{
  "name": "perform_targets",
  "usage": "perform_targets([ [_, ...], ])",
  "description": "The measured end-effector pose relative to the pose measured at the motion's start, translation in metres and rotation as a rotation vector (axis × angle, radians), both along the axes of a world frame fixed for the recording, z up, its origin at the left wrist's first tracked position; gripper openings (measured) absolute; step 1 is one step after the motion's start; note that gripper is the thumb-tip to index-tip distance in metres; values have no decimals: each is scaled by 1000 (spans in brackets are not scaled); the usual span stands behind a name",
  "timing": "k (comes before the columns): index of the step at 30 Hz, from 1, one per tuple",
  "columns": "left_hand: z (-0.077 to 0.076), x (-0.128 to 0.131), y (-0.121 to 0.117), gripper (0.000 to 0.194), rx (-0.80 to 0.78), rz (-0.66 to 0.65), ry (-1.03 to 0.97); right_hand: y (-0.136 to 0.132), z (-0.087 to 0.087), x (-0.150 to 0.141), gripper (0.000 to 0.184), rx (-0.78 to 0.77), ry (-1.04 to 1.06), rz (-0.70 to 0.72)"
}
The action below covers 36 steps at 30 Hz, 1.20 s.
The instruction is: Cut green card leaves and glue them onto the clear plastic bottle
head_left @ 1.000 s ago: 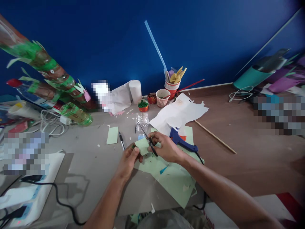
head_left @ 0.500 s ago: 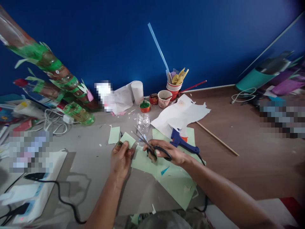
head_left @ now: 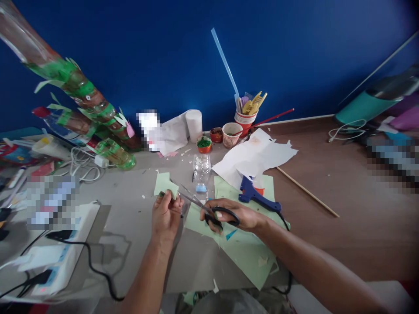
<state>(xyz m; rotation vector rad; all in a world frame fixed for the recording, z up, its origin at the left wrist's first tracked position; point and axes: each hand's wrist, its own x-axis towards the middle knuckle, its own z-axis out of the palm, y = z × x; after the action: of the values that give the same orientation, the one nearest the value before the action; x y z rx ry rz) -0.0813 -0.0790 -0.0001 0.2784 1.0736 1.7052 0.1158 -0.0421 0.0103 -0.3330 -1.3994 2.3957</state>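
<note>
Between the thumb and fingers of my left hand (head_left: 166, 216) is a small light-green paper piece (head_left: 173, 189). Behind it, overlapping in view, another pale green paper rectangle (head_left: 160, 183) lies on the table. My right hand (head_left: 240, 213) grips black-handled scissors (head_left: 196, 201), fingers through the loops. Their blades point up and left, parted, with the tips close to the held paper; whether they touch it I cannot tell. Under my right hand are larger green paper sheets (head_left: 248, 261), with a small blue scrap (head_left: 231, 234) on top.
A blue glue gun (head_left: 260, 198) rests on the green sheets beside torn white paper (head_left: 258, 152). A clear plastic bottle piece (head_left: 202, 168), paint cups (head_left: 204, 144) and a wooden stick (head_left: 307, 192) lie around. At left are a power strip (head_left: 70, 248) with cables and a painted bottle construction (head_left: 87, 93).
My left hand has lowered and tilted the green paper piece, which now overlaps the rectangle behind it. The scissors have come nearer to it. The whole view has shifted slightly.
</note>
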Motion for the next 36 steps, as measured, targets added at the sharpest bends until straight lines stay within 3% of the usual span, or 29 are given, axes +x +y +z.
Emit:
perform_targets([
  [26, 0, -1, -3, 27, 43, -68, 25, -3, -6, -2, 47, -159, 105, -36],
  [32, 1, 2, -4, 25, 58, -29, 89, -4, -7, -4, 46, -224, 140, -44],
  [36, 0, 4, -5, 24, 10, -71, 81, -5, -7, -5, 45, -252, 162, -57],
])
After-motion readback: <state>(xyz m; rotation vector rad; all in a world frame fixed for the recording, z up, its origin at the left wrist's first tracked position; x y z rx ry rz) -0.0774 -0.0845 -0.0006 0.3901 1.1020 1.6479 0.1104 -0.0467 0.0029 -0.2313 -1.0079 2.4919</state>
